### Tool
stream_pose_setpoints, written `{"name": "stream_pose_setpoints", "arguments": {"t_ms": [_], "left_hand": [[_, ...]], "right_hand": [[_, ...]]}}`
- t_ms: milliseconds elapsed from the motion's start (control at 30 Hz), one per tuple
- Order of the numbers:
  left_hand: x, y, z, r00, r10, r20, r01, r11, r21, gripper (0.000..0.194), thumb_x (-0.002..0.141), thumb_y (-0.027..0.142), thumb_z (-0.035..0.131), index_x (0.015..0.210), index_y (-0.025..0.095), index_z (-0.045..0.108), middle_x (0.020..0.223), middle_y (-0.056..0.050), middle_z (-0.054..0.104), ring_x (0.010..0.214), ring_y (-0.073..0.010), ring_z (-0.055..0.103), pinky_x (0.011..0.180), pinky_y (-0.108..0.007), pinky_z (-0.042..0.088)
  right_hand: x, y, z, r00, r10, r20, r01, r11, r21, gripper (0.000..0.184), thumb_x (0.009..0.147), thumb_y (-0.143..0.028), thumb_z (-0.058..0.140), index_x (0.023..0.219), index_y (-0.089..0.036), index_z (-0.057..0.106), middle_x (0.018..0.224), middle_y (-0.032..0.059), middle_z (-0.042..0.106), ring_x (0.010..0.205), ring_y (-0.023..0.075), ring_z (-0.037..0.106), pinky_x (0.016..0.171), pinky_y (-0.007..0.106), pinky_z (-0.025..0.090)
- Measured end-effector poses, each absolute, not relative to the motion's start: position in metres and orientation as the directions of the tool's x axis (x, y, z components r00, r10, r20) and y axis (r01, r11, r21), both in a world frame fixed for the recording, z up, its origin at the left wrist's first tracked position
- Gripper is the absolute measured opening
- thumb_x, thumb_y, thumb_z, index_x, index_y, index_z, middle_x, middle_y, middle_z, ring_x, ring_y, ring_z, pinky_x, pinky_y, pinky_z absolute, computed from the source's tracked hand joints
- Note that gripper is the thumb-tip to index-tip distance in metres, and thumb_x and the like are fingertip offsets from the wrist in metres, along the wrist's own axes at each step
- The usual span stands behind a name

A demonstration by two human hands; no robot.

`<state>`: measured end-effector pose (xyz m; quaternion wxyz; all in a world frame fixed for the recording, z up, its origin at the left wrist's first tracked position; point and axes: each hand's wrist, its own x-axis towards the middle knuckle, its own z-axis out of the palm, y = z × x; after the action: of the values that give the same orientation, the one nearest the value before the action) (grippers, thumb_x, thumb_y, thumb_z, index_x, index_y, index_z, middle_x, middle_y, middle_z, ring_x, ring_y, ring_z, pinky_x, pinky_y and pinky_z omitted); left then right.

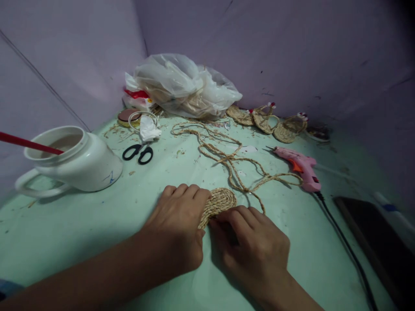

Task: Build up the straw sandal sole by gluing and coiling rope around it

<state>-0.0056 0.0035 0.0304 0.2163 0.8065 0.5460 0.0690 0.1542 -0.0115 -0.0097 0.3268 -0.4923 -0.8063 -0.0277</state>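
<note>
An oval mat of coiled braided straw lies flat on the pale green table. My left hand covers its left side, fingers curled and pressing down on it. My right hand grips the mat's near right edge with bent fingers. A long braided straw cord runs from the mat away across the table in loose loops. Part of the mat is hidden under both hands.
A pink glue gun with a black cable lies to the right. Black scissors, a white pot with a red stick, a plastic bag and finished small straw sandals sit further back. A dark flat object lies at right.
</note>
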Motion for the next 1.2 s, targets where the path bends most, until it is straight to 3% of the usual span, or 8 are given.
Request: {"name": "stream_pose_setpoints", "arguments": {"t_ms": [133, 300, 533, 833, 1033, 1200], "left_hand": [[-0.008, 0.005, 0.029, 0.395, 0.912, -0.107, 0.854, -0.322, 0.409, 0.037, 0.064, 0.012, 0.051, 0.1, 0.019, 0.051, 0.098, -0.008, 0.057, 0.094, -0.0258, 0.051, 0.081, -0.041, 0.037], [-0.01, 0.004, 0.029, 0.397, 0.912, -0.103, 0.855, -0.326, 0.404, 0.037, 0.063, 0.011, 0.05, 0.1, 0.019, 0.051, 0.1, -0.009, 0.057, 0.094, -0.0259, 0.05, 0.081, -0.042, 0.037], [-0.008, 0.008, 0.032, 0.367, 0.917, -0.158, 0.864, -0.272, 0.424, 0.034, 0.067, 0.019, 0.056, 0.1, 0.02, 0.051, 0.102, -0.008, 0.058, 0.096, -0.0269, 0.05, 0.084, -0.045, 0.036], [-0.004, 0.006, 0.036, 0.385, 0.912, -0.142, 0.872, -0.309, 0.38, 0.031, 0.071, 0.018, 0.052, 0.102, 0.018, 0.052, 0.101, -0.009, 0.058, 0.096, -0.0279, 0.05, 0.084, -0.047, 0.035], [-0.004, 0.006, 0.036, 0.387, 0.913, -0.13, 0.869, -0.314, 0.382, 0.033, 0.07, 0.016, 0.052, 0.102, 0.02, 0.051, 0.1, -0.008, 0.059, 0.096, -0.0268, 0.051, 0.084, -0.044, 0.036], [-0.005, 0.007, 0.033, 0.371, 0.92, -0.124, 0.872, -0.299, 0.386, 0.036, 0.07, 0.017, 0.054, 0.105, 0.021, 0.05, 0.101, -0.008, 0.06, 0.096, -0.0268, 0.052, 0.083, -0.044, 0.036]], "right_hand": [[0.167, -0.011, -0.009, -0.36, 0.756, 0.547, 0.773, 0.57, -0.279, 0.006, 0.08, -0.018, 0.057, 0.074, -0.018, 0.057, 0.072, 0.0023, 0.063, 0.061, 0.0142, 0.054, 0.054, 0.027, 0.036], [0.179, -0.011, -0.012, -0.331, 0.804, 0.495, 0.763, 0.536, -0.36, 0.016, 0.08, -0.027, 0.061, 0.068, -0.019, 0.053, 0.063, -0.0007, 0.056, 0.053, 0.0117, 0.049, 0.048, 0.024, 0.035], [0.17, -0.008, -0.016, -0.353, 0.749, 0.56, 0.729, 0.596, -0.338, 0.016, 0.082, -0.01, 0.053, 0.068, -0.019, 0.053, 0.066, 0.001, 0.059, 0.06, 0.0139, 0.05, 0.053, 0.026, 0.04], [0.175, -0.01, -0.02, -0.468, 0.656, 0.592, 0.628, 0.718, -0.3, 0.019, 0.082, -0.004, 0.051, 0.072, -0.02, 0.049, 0.072, 0.0033, 0.06, 0.066, 0.0148, 0.051, 0.059, 0.028, 0.044], [0.168, -0.004, -0.017, -0.341, 0.746, 0.572, 0.623, 0.635, -0.457, 0.018, 0.079, -0.006, 0.051, 0.067, -0.02, 0.05, 0.061, 0.0, 0.055, 0.057, 0.0129, 0.049, 0.05, 0.025, 0.039], [0.167, -0.004, -0.018, -0.318, 0.788, 0.527, 0.598, 0.598, -0.534, 0.012, 0.078, -0.009, 0.054, 0.079, -0.018, 0.061, 0.066, 0.0013, 0.06, 0.059, 0.0138, 0.055, 0.053, 0.026, 0.043]]}}
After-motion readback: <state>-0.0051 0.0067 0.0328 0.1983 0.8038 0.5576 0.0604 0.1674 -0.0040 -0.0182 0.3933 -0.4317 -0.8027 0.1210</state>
